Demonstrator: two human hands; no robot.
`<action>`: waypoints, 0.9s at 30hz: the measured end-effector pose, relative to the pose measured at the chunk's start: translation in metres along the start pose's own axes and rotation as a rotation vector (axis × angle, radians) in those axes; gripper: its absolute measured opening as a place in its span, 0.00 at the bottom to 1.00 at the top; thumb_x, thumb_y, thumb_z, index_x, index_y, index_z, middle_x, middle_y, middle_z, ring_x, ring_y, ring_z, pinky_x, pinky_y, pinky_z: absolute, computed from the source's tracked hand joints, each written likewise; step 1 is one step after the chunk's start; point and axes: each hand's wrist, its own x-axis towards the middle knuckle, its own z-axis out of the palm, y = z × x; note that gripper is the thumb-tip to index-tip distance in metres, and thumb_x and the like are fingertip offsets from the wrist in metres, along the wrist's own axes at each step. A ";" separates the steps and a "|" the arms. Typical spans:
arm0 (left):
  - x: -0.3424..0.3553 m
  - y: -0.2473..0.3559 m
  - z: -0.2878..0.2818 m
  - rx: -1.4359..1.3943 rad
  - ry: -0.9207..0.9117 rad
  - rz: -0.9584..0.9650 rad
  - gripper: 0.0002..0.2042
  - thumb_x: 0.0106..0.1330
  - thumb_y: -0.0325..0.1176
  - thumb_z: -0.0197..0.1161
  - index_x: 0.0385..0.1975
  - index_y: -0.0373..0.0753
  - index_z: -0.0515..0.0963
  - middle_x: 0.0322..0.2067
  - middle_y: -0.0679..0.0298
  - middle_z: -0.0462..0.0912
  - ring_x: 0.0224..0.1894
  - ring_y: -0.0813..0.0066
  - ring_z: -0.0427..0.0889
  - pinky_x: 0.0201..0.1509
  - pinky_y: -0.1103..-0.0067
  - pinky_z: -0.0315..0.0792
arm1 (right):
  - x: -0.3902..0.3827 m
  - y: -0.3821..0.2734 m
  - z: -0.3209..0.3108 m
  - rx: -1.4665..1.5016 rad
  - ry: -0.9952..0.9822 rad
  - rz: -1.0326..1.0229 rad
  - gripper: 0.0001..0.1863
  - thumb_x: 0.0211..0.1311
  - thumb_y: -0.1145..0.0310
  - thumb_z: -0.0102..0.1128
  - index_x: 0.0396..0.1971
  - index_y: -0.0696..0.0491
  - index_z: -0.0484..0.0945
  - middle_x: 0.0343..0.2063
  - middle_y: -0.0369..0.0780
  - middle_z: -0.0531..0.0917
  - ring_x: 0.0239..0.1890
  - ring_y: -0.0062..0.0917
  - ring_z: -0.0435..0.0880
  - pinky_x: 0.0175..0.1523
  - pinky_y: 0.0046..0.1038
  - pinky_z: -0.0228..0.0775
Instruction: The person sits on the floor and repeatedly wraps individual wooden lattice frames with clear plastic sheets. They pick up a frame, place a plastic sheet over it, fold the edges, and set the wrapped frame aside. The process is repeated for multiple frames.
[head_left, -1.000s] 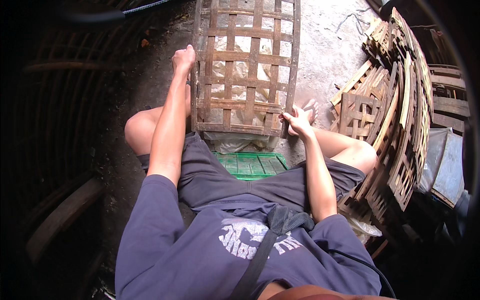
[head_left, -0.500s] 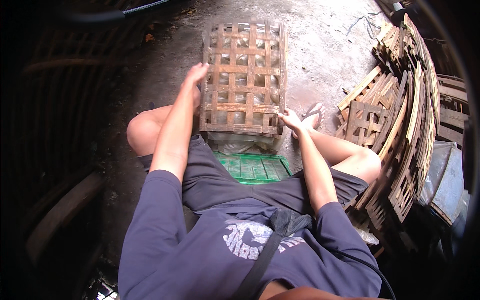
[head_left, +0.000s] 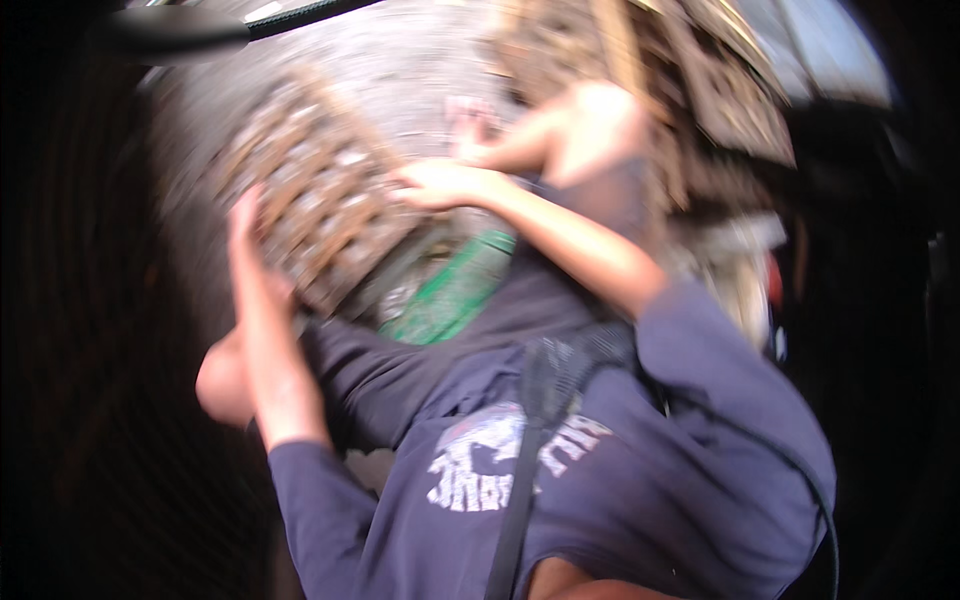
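Both arms (head_left: 275,360) reach out, left hand (head_left: 247,218) and right hand (head_left: 438,184) flanking a woven panel (head_left: 310,185), grip too blurred to tell.

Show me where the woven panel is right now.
In the head view, the woven panel is left of centre, between the left hand and right hand, up-left of the green plastic object.

Blurred white curved lettering (head_left: 468,491) stands on the dark shirt (head_left: 650,480), nearer the body than the right hand (head_left: 440,185).
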 end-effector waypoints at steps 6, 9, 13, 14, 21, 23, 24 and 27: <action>0.073 0.013 0.023 0.061 -0.199 0.018 0.38 0.61 0.58 0.47 0.66 0.40 0.49 0.62 0.52 0.60 0.65 0.50 0.53 0.67 0.60 0.44 | -0.201 -0.041 -0.058 0.282 0.762 -0.373 0.10 0.55 0.73 0.54 0.36 0.57 0.78 0.35 0.46 0.82 0.37 0.29 0.82 0.44 0.27 0.72; 0.074 0.025 0.044 0.178 -0.257 0.054 0.33 0.63 0.56 0.45 0.65 0.48 0.52 0.60 0.56 0.64 0.64 0.49 0.57 0.65 0.59 0.50 | -0.302 0.029 -0.038 0.144 1.425 -0.055 0.08 0.57 0.80 0.51 0.33 0.58 0.80 0.29 0.39 0.82 0.30 0.19 0.80 0.36 0.20 0.75; 0.072 0.029 0.051 0.222 -0.265 0.003 0.28 0.66 0.53 0.43 0.65 0.51 0.54 0.59 0.58 0.66 0.62 0.50 0.60 0.64 0.60 0.51 | -0.441 0.162 0.046 -0.092 1.585 0.759 0.07 0.55 0.75 0.56 0.34 0.56 0.79 0.29 0.38 0.82 0.29 0.18 0.79 0.36 0.20 0.72; 0.068 0.031 0.049 0.245 -0.262 0.001 0.28 0.66 0.53 0.42 0.65 0.50 0.54 0.59 0.58 0.66 0.62 0.50 0.61 0.64 0.60 0.51 | -0.462 0.187 0.069 -0.160 1.480 0.939 0.07 0.55 0.73 0.57 0.34 0.55 0.79 0.29 0.38 0.82 0.28 0.18 0.79 0.36 0.21 0.71; 0.041 0.043 0.042 0.300 -0.225 0.050 0.27 0.66 0.52 0.43 0.64 0.50 0.56 0.57 0.57 0.69 0.60 0.50 0.64 0.64 0.60 0.52 | -0.419 0.177 0.091 0.384 1.153 1.172 0.19 0.51 0.52 0.64 0.28 0.56 0.81 0.16 0.37 0.79 0.21 0.20 0.77 0.31 0.26 0.69; 0.030 0.051 0.039 0.312 -0.197 0.048 0.27 0.66 0.52 0.43 0.63 0.51 0.57 0.56 0.57 0.70 0.59 0.51 0.65 0.63 0.59 0.53 | -0.400 0.184 0.091 0.284 1.211 1.179 0.19 0.51 0.52 0.63 0.27 0.55 0.81 0.15 0.40 0.79 0.20 0.24 0.79 0.31 0.28 0.69; 0.024 0.054 0.041 0.312 -0.212 0.060 0.26 0.66 0.52 0.42 0.63 0.51 0.57 0.56 0.57 0.70 0.59 0.51 0.65 0.63 0.59 0.53 | -0.401 0.190 0.095 0.245 1.246 1.183 0.17 0.51 0.54 0.62 0.27 0.55 0.81 0.15 0.41 0.79 0.21 0.25 0.79 0.31 0.28 0.69; 0.019 0.054 0.040 0.295 -0.233 0.078 0.26 0.66 0.52 0.42 0.63 0.52 0.58 0.56 0.57 0.70 0.59 0.50 0.65 0.63 0.58 0.52 | -0.409 0.201 0.100 0.180 1.353 1.176 0.09 0.51 0.64 0.59 0.25 0.54 0.80 0.15 0.40 0.79 0.20 0.24 0.79 0.30 0.26 0.69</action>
